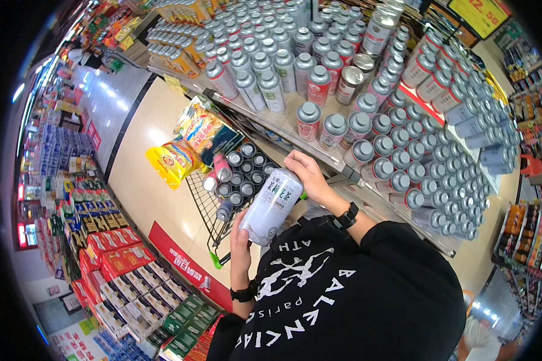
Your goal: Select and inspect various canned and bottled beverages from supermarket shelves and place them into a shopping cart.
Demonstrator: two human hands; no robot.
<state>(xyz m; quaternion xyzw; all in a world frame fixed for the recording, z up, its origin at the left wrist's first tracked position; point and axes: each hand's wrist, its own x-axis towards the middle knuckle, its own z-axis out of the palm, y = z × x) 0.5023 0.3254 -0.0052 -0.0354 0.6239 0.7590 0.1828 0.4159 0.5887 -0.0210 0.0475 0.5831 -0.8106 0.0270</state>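
Observation:
A tall lilac-white metal drink can (273, 205) with writing on its side lies tilted between my two hands, its label turned up toward me. My left hand (240, 246) supports its lower end at the left. My right hand (308, 175) grips around the other end, and its fingers partly hide the top. Just beyond the can stands a wire shopping cart (203, 203). Inside it are several dark cans with grey tops (246, 167), a pink can (222, 167), a yellow plastic food bag (169, 162) and a larger printed food packet (203, 128).
A display shelf (325, 153) at the cart's right carries dense rows of capped cans (309, 119). Stacked boxed goods (135, 289) line the left, beside a red floor strip (189, 261). Another person (483, 338) is partly visible at lower right, and one more person (83, 58) farther off.

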